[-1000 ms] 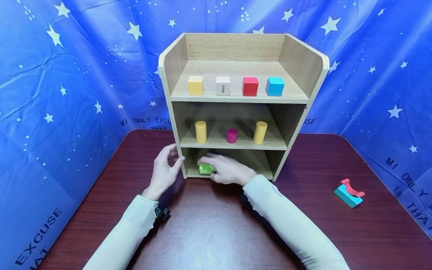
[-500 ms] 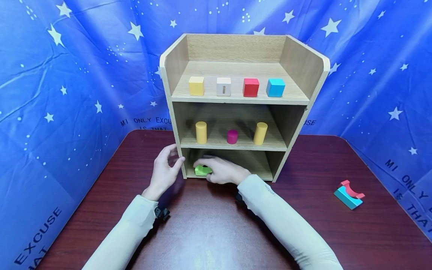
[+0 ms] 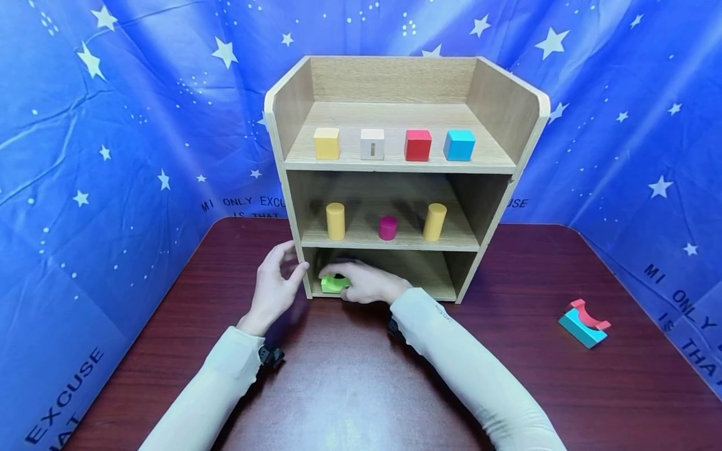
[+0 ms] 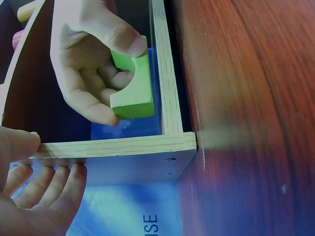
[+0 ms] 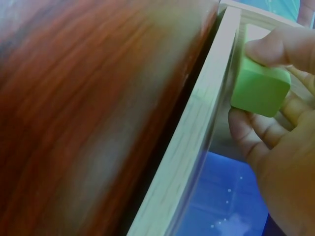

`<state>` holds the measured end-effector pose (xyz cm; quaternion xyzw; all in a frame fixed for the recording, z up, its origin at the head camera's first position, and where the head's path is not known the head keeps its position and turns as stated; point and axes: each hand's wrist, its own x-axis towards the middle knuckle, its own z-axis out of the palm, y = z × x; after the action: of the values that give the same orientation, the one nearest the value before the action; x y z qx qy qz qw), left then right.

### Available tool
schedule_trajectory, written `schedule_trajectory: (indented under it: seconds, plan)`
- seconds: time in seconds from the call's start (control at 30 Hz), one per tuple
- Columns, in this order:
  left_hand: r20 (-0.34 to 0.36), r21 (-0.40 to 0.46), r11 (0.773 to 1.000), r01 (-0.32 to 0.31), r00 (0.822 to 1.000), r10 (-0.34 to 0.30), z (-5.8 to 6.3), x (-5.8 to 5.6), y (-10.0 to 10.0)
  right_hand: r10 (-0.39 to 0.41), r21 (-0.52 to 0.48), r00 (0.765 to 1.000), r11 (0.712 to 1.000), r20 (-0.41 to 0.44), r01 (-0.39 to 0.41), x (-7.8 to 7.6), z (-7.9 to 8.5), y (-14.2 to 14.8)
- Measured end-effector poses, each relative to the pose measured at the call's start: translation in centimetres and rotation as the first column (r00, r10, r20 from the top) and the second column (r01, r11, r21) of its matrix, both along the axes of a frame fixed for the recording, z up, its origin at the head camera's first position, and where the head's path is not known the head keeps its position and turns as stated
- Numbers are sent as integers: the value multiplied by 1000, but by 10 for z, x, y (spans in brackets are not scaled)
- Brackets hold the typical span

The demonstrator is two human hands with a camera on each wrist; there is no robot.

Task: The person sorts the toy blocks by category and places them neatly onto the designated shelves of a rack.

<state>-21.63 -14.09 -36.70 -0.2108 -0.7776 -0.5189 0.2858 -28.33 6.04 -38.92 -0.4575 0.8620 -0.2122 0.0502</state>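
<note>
My right hand (image 3: 369,282) reaches into the bottom compartment of a small wooden shelf (image 3: 389,246). It holds a green arch block (image 3: 334,284) near the left side panel. In the left wrist view the curved cutout of the green arch block (image 4: 142,88) faces the palm, with the thumb on one end and fingertips at the other. The right wrist view shows the thumb pressed on the block's (image 5: 261,88) end. My left hand (image 3: 274,289) holds the shelf's left side panel (image 4: 118,147), thumb at its front edge and fingertips against the outer face.
Yellow, white, red and blue cubes (image 3: 418,146) line the top level. On the middle level stand two yellow cylinders (image 3: 335,222) and a short magenta cylinder (image 3: 387,228). A red arch (image 3: 589,314) and a blue arch block (image 3: 582,329) lie together at the table's right.
My right hand has slid left along the bottom compartment with the green arch block, closer to the left side panel. My left hand has stayed at the panel.
</note>
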Motion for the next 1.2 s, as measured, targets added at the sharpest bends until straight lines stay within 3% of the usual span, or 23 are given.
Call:
schedule_trajectory:
  seconds: [0.5, 1.2]
  plan:
    - [-1, -10, 1000, -5, 1000, 5, 2, 1, 0, -57, 66, 996, 996, -67, 62, 0, -6, -4]
    - [8, -8, 1000, -4, 1000, 4, 2, 1, 0, -128, 107, 992, 986, -22, 129, 4, -1, -4]
